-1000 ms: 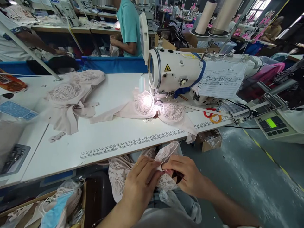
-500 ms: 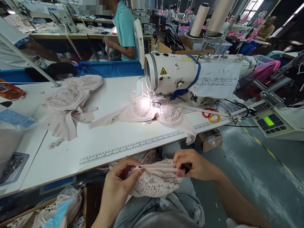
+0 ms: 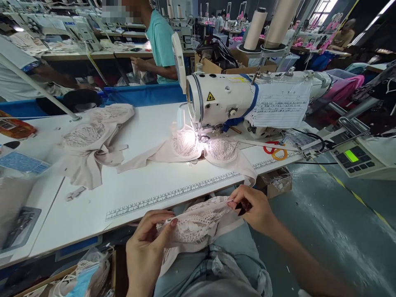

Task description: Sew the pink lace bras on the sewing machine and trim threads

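Over my lap I stretch a pale pink lace bra point(image 3: 198, 225) between both hands. My left hand point(image 3: 148, 237) pinches its edge at the left between thumb and fingers. At the right end my right hand point(image 3: 252, 206) pinches the same edge; a small dark object, seemingly thread snips, sits inside that palm. Another pale pink bra point(image 3: 221, 149) lies spread under the lit needle area of the white sewing machine point(image 3: 221, 97). To the left on the table, more pink bra pieces point(image 3: 85, 140) lie in a loose pile.
A printed ruler point(image 3: 173, 194) runs along the front of the white table point(image 3: 148, 185). Red and orange scissors handles point(image 3: 279, 152) lie right of the machine, near a control box point(image 3: 354, 159). A co-worker in a teal shirt point(image 3: 161, 45) is across the table.
Both hands have spread farther apart, my right slightly up and right, my left down and left. The bra between them is now pulled straighter and slants upward to the right.
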The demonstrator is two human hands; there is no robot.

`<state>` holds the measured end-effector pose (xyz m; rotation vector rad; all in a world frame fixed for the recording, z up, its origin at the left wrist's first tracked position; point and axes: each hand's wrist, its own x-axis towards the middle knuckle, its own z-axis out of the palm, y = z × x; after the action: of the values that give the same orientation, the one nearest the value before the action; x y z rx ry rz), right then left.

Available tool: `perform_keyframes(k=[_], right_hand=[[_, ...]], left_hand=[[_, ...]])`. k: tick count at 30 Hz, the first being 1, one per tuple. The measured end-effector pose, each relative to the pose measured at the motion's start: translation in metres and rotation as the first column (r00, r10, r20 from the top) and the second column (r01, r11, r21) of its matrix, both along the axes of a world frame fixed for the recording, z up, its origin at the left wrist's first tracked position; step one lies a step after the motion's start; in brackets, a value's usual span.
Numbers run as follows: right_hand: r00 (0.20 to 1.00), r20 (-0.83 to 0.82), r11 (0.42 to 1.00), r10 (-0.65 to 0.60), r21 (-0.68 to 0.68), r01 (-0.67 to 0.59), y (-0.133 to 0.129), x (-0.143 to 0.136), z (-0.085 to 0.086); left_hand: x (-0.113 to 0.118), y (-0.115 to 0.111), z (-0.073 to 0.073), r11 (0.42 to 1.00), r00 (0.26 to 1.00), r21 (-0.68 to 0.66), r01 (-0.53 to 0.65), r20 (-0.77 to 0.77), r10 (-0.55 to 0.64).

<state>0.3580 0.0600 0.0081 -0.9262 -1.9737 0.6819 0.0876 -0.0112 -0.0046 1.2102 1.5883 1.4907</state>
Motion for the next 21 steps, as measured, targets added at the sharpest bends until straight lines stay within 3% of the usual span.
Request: perform_keyframes(k=[6, 12, 15, 18, 21], right_hand=[[0.999, 0.037, 1.000, 0.004, 0.000, -0.004, 0.005, -0.004, 0.005], [0.996, -0.009, 0.973, 0.086, -0.214, -0.085, 0.013, 0.004, 0.030], [0.979, -0.070, 0.914, 0.191, -0.352, -0.204, 0.016, 0.009, 0.042], [0.957, -0.104, 0.861, 0.272, -0.417, -0.290, 0.013, 0.000, 0.051], [0.948, 0.013, 0.881, 0.317, -0.375, -0.289, 0.004, -0.021, 0.053]], left_hand=[[-0.006, 0.002, -0.009, 0.999, 0.999, -0.030, -0.009, 0.048, 0.011], [-0.011, 0.004, -0.019, 0.998, 0.981, -0.047, 0.045, 0.192, -0.036], [-0.016, 0.006, -0.011, 0.975, 0.966, -0.088, 0.205, 0.178, -0.187], [-0.010, 0.009, 0.006, 0.875, 0.884, -0.125, 0.467, 0.076, -0.461], [0.012, 0.013, 0.020, 0.779, 0.778, -0.043, 0.625, -0.047, -0.627]])
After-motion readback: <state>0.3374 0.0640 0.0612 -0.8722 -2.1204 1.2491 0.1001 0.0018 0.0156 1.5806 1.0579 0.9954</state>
